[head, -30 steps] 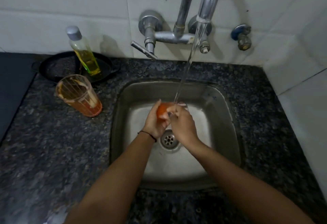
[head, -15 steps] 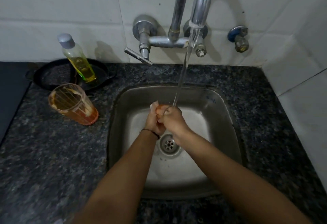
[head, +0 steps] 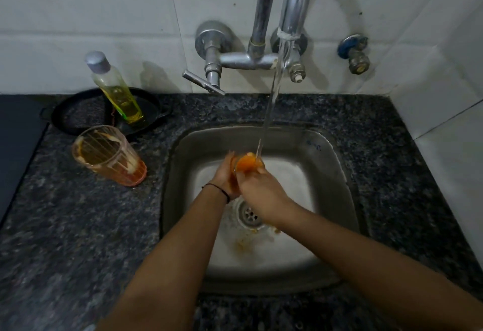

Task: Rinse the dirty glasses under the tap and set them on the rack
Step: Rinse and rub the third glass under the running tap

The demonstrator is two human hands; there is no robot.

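The sink is brushed stainless steel, dull-sheened and wet. The tap is bright polished metal (chalky scale rings the spout's mouth). The counter is dark speckled stone, smooth. The wall tiles are glossy white. The held glass and the counter glass are see-through and orange-tinted, the latter ribbed and smeared. The bottle is clear plastic and the pan is matt black.

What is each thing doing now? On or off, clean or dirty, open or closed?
Tap: on, water running.
Glass in the hands: under the stream, orange inside.
Left hand: holding that glass.
Right hand: holding that glass too.
Glass on the counter: upright, dirty, untouched.
Bottle: capped, standing in the black pan.
Sink: wet, orange bits near the drain.
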